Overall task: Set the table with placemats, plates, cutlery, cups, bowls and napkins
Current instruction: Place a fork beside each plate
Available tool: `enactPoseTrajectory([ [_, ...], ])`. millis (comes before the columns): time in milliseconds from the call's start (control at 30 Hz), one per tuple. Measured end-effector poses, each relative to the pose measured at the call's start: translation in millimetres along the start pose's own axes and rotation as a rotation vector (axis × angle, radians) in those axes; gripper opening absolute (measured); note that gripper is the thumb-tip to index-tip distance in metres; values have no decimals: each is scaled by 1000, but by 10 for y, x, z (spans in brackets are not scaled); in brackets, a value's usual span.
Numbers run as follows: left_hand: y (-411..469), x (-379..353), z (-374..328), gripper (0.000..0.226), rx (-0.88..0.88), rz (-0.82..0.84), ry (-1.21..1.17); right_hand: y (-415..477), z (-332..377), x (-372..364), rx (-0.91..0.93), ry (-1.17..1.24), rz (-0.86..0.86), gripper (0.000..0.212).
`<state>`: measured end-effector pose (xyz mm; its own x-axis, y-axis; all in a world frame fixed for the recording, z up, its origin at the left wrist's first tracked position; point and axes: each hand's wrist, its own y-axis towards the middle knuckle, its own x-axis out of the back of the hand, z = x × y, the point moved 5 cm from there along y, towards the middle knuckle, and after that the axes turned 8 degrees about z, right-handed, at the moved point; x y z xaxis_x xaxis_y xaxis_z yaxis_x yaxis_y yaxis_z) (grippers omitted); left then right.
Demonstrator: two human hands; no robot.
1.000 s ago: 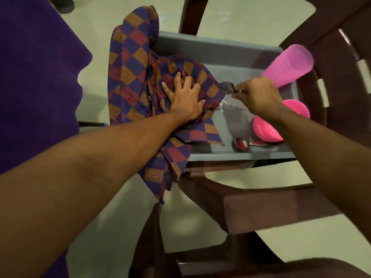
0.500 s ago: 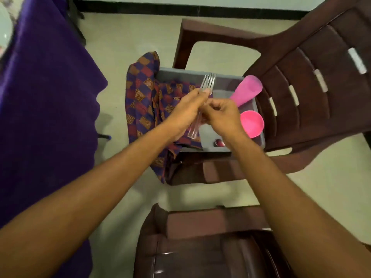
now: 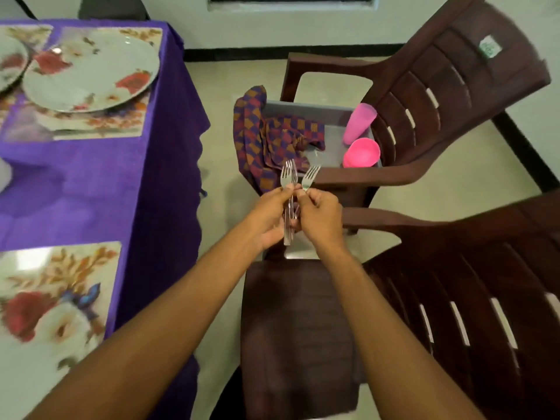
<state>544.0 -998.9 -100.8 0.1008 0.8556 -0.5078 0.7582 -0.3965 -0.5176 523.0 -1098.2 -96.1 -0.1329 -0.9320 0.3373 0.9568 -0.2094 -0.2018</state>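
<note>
My left hand [image 3: 270, 214] grips a bundle of steel forks [image 3: 288, 177], tines up, above the floor between the two chairs. Right beside it my right hand [image 3: 318, 216] pinches a single fork [image 3: 309, 177] just under its tines. Behind the hands a grey tray [image 3: 333, 115] rests on the far chair's seat. It holds a checked napkin cloth [image 3: 272, 137], a pink cup [image 3: 359, 122] lying tilted and a pink bowl [image 3: 362, 153]. On the purple-covered table [image 3: 91, 183] at left lie floral placemats [image 3: 57, 286] and white flowered plates [image 3: 91, 68].
Two dark brown plastic chairs stand to the right: the far chair [image 3: 439, 95] carrying the tray and the near chair [image 3: 303, 328] directly below my arms. Pale floor runs between table and chairs. A wall with a black skirting closes the back.
My left hand left the napkin and took the forks; both hands drew back from the tray with them. My view has pulled back and swung left, bringing the table into sight.
</note>
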Motion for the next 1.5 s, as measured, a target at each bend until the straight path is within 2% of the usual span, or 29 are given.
enactPoseTrajectory([
  [133,-738,33,379,21,-6,-34,-72,-841,65,-45,55,-102,25,34],
  [233,-1294,94,464,18,-15,-117,-129,-1392,216,-35,151,-191,-47,31],
  [300,-1535,252,470,12,-27,-222,-101,-1643,259,-49,155,-129,-108,31],
  [367,-1798,503,448,14,-25,-314,-43,-1855,243,-167,112,-7,-100,25],
  [500,-2276,1000,321,13,-16,-345,92,-2251,213,-674,67,66,142,38],
  [667,-2798,1586,18,32,-43,-424,341,-2552,412,-1332,333,-218,335,30],
  [800,-3050,2104,-244,26,-113,-456,561,-2523,553,-1811,445,-453,400,31],
  [933,-3068,2688,-556,20,-109,-438,727,-2337,743,-2268,540,-541,385,29],
  [1067,-2973,3213,-909,17,-122,-385,793,-2007,953,-2793,547,-551,428,29],
  [1200,-2787,3684,-1253,23,-159,-496,951,-1644,1132,-3169,540,-550,442,25],
  [1300,-2621,3936,-1387,11,-140,-491,932,-1424,1135,-3281,465,-556,434,23],
  [1500,-2398,4079,-1389,26,-54,-395,1073,-1349,1133,-3336,450,-572,398,23],
])
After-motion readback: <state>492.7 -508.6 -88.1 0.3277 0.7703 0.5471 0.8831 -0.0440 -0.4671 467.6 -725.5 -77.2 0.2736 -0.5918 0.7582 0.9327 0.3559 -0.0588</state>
